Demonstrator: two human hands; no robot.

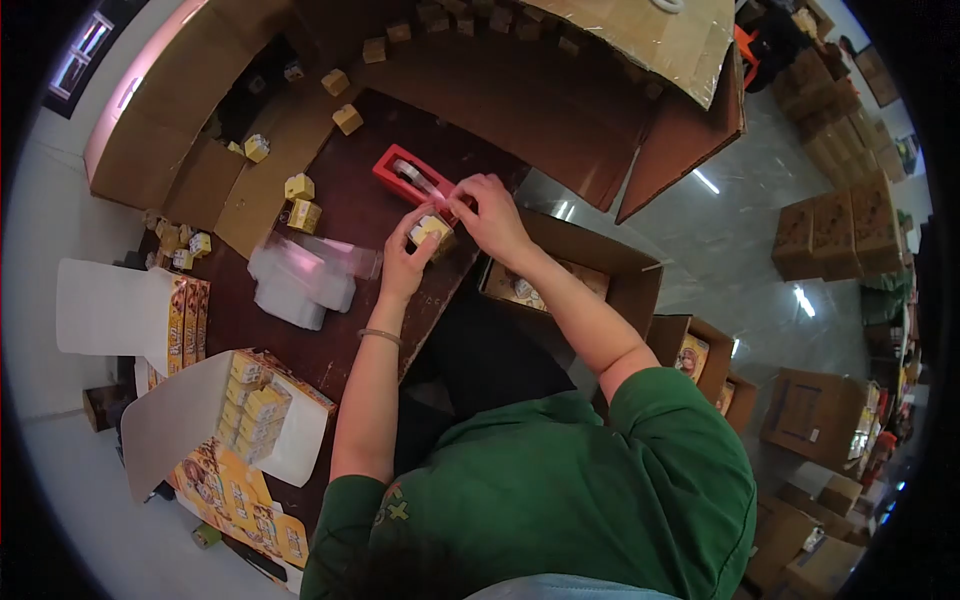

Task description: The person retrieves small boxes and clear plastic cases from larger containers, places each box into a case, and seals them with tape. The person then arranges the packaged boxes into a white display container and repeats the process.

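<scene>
My left hand (405,262) is closed around a small yellow-and-white box (430,230) above the table's edge. Just beside it, the fingers of my right hand (492,215) are pinched at the near end of a red tape dispenser (388,168). A strip of clear tape (432,190) runs from the roll towards those fingertips. Clear plastic bags (300,283) lie on the dark table left of my left hand. Several more small boxes, such as one yellow box (304,215), stand farther left and back.
A large cardboard box (560,110) lies open across the back, with small boxes in it. An open display carton (300,420) packed with small boxes sits at the left front, near printed cartons (187,315). An open carton (625,262) stands right of the table.
</scene>
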